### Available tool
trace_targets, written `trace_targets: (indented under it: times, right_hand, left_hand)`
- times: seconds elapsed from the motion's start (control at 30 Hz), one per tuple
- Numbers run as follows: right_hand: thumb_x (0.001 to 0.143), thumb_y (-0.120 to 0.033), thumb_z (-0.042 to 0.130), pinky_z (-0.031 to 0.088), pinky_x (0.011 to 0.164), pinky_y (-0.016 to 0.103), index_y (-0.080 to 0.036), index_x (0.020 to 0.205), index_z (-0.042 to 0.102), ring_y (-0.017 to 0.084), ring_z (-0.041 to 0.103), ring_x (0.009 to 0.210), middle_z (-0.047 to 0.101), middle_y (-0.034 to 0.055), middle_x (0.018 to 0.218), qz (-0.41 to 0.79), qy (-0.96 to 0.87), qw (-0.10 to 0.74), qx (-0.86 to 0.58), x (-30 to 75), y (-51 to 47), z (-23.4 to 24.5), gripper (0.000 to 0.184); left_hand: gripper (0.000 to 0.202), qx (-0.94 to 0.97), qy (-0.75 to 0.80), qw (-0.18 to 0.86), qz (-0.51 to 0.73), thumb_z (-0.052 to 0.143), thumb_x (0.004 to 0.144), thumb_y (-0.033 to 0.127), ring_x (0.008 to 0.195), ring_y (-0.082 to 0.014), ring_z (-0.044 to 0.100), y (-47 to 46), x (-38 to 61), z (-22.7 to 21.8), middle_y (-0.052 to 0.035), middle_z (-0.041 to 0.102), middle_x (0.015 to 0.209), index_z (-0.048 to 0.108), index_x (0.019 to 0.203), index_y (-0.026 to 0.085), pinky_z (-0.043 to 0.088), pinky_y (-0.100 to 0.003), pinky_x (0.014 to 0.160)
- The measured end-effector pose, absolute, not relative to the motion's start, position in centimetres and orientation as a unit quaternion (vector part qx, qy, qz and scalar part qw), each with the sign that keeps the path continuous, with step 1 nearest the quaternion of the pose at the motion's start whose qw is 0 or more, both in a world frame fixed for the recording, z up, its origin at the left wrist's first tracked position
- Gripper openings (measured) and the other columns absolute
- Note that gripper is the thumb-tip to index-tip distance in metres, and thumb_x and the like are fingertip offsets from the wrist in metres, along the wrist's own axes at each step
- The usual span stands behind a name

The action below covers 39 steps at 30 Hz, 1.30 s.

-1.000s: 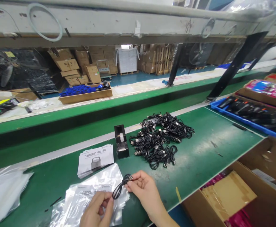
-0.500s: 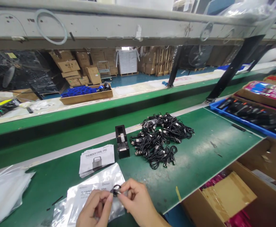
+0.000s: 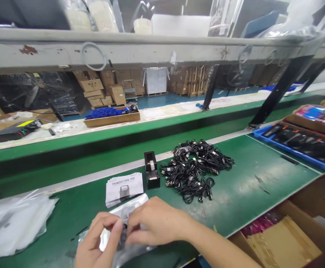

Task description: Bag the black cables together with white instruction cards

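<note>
My left hand (image 3: 97, 242) and my right hand (image 3: 154, 221) meet at the near edge of the green table (image 3: 240, 186). Both pinch a clear plastic bag (image 3: 129, 212) that lies over a leaflet. A small coiled black cable (image 3: 122, 234) shows dimly between my fingers at the bag's mouth. Behind the bag lies a stack of white "Thunder Trail Pro" leaflets (image 3: 124, 188). A black tape dispenser (image 3: 152, 174) stands beside them, and a heap of coiled black cables (image 3: 197, 167) lies to its right.
A pile of clear bags (image 3: 14, 219) lies at the left. A blue tray of black devices (image 3: 299, 143) sits at the right, with open cardboard boxes (image 3: 285, 238) below the table's edge. A green conveyor (image 3: 95, 145) runs behind the table.
My hands brought the coiled cable down from above the bag to its mouth, and my right hand now covers it. The camera shifted, so everything sits further right.
</note>
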State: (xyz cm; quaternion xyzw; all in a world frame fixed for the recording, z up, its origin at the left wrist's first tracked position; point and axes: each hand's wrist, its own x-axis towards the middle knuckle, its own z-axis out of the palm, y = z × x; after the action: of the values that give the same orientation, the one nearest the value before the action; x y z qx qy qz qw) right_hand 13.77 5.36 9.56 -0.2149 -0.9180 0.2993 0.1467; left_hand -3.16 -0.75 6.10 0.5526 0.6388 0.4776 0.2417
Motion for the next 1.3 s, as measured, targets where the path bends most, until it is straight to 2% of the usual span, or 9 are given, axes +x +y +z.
trace_targets:
  times: [0.13,0.23,0.33,0.47,0.6,0.8,0.93,1.17,1.3]
  right_hand:
    - [0.078,-0.029,0.059,0.037,0.06,0.014,-0.018,0.079,0.067,0.007,0.056,0.065,0.065,-0.0043,0.071,0.327,-0.916,0.176,-0.153,12.8,6.4,12.5,0.014]
    - [0.079,-0.026,0.057,0.038,0.057,0.012,-0.015,0.08,0.067,0.005,0.055,0.06,0.065,-0.0041,0.072,0.382,-0.899,0.189,-0.101,13.0,6.6,14.5,0.015]
    - [0.079,-0.024,0.056,0.039,0.057,0.012,-0.014,0.072,0.067,0.005,0.055,0.06,0.063,-0.0035,0.071,0.41,-0.894,0.17,-0.065,13.6,6.6,15.4,0.016]
    - [0.071,-0.019,0.065,0.041,0.078,0.016,-0.013,0.062,0.063,0.011,0.057,0.09,0.059,0.0027,0.094,0.397,-0.897,0.183,-0.069,15.0,6.4,15.4,0.011]
    - [0.07,-0.019,0.066,0.038,0.088,0.021,-0.014,0.069,0.063,0.014,0.052,0.103,0.052,0.0053,0.112,0.369,-0.896,0.193,-0.152,16.7,6.3,14.4,0.006]
    - [0.078,-0.023,0.059,0.04,0.083,0.024,-0.019,0.079,0.064,0.014,0.056,0.093,0.057,0.0024,0.102,0.329,-0.901,0.169,-0.228,17.9,6.0,13.1,0.007]
    - [0.082,-0.024,0.053,0.039,0.081,0.025,-0.016,0.076,0.063,0.015,0.054,0.091,0.057,0.0045,0.099,0.313,-0.894,0.227,-0.228,17.8,6.3,12.4,0.014]
    - [0.066,-0.034,0.07,0.041,0.075,0.024,-0.017,0.061,0.052,0.014,0.054,0.084,0.055,0.0018,0.09,0.415,-0.861,0.228,-0.183,17.9,7.4,11.0,0.026]
    - [0.067,-0.032,0.07,0.041,0.076,0.027,-0.019,0.078,0.049,0.014,0.053,0.083,0.056,0.0007,0.087,0.531,-0.75,0.321,-0.228,17.8,6.8,10.5,0.026]
  left_hand:
    - [0.061,0.441,0.586,0.339,0.59,0.057,0.053,0.071,0.093,-0.025,0.058,0.7,-4.4,4.2,-0.0053,0.064,0.097,0.058,0.094,0.026,0.048,-0.035,0.078]
    - [0.082,0.435,0.535,0.463,0.557,0.043,0.041,0.086,0.079,-0.03,0.062,1.0,-4.3,3.0,-0.0096,0.068,0.079,0.062,0.09,0.024,0.05,-0.041,0.063]
    - [0.076,0.459,0.525,0.528,0.484,0.049,0.042,0.083,0.065,-0.025,0.06,-0.1,-3.4,2.4,-0.0074,0.066,0.068,0.066,0.082,0.021,0.048,-0.036,0.056]
    - [0.047,0.398,0.483,0.594,0.505,0.066,0.049,0.065,0.052,-0.0137,0.053,-1.6,-2.5,2.2,-0.0001,0.06,0.057,0.064,0.063,0.021,0.042,-0.027,0.052]
    - [0.03,0.369,0.51,0.532,0.566,0.073,0.053,0.048,0.057,-0.0109,0.052,-1.6,-2.5,2.8,0.0024,0.06,0.057,0.065,0.057,0.02,0.041,-0.021,0.057]
    - [0.026,0.351,0.551,0.484,0.582,0.074,0.056,0.043,0.06,-0.01,0.051,-1.1,-2.1,4.6,0.0047,0.057,0.057,0.062,0.059,0.02,0.04,-0.017,0.06]
    - [0.033,0.333,0.578,0.477,0.572,0.067,0.06,0.05,0.062,-0.012,0.052,-0.8,-2.3,3.9,0.002,0.06,0.06,0.062,0.062,0.018,0.041,-0.019,0.06]
    - [0.027,0.395,0.569,0.461,0.555,0.072,0.058,0.043,0.056,-0.0094,0.048,-0.3,-2.6,2.4,0.0046,0.053,0.055,0.06,0.058,0.019,0.039,-0.016,0.056]
    - [0.026,0.368,0.567,0.477,0.562,0.07,0.061,0.043,0.056,-0.0092,0.046,-0.3,-2.6,1.8,0.0055,0.05,0.056,0.058,0.061,0.02,0.04,-0.017,0.055]
